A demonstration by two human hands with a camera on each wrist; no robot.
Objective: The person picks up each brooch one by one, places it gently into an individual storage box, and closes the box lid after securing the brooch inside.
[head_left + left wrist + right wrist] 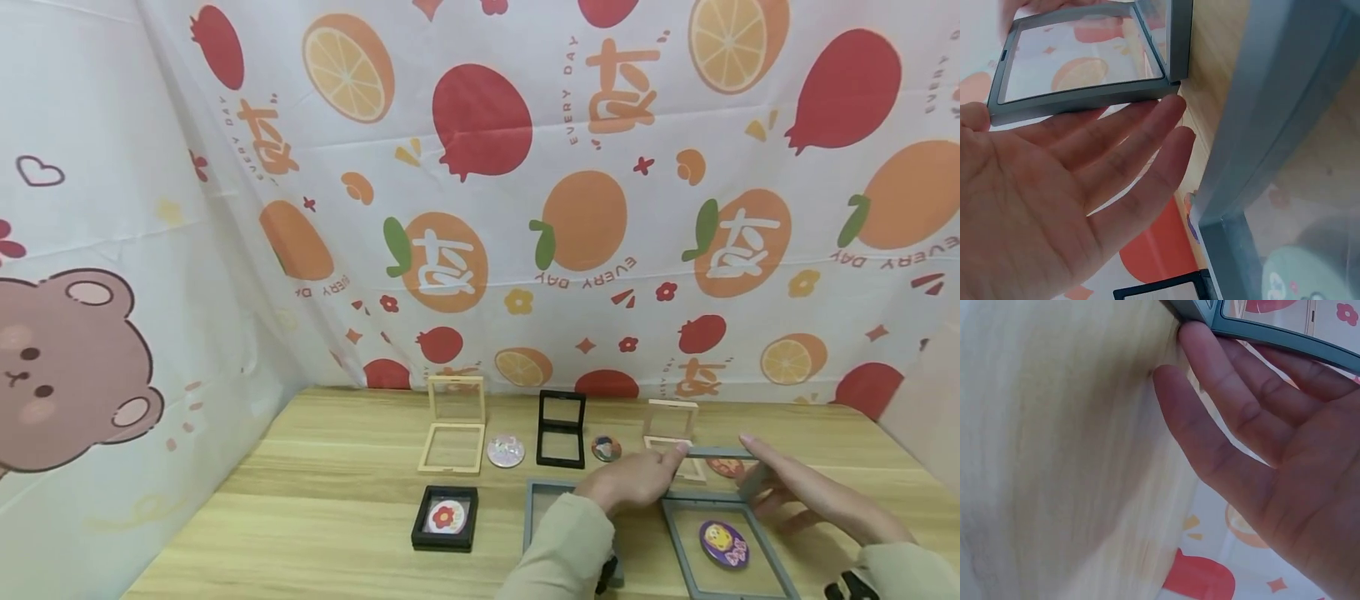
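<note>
A grey hinged display frame (678, 547) stands open at the front right, its lid (716, 452) raised. On the clear film of its lower half lies a purple badge (724, 546) with a yellow figure. My left hand (633, 481) holds the lid's left side, thumb at the upper corner and fingers (1138, 147) along the edge. On the opposite side my right hand (813, 496) holds the lid, its thumb at the top corner and its fingers (1216, 381) near the hinge.
Partly behind my left sleeve lies another grey frame (551, 486), with a mint-green badge (1304, 275). A closed black frame (444, 540) holds a flower badge. Farther back stand open cream frames (452, 427), an open black frame (561, 427) and loose badges (506, 451). A printed curtain (480, 192) hangs behind.
</note>
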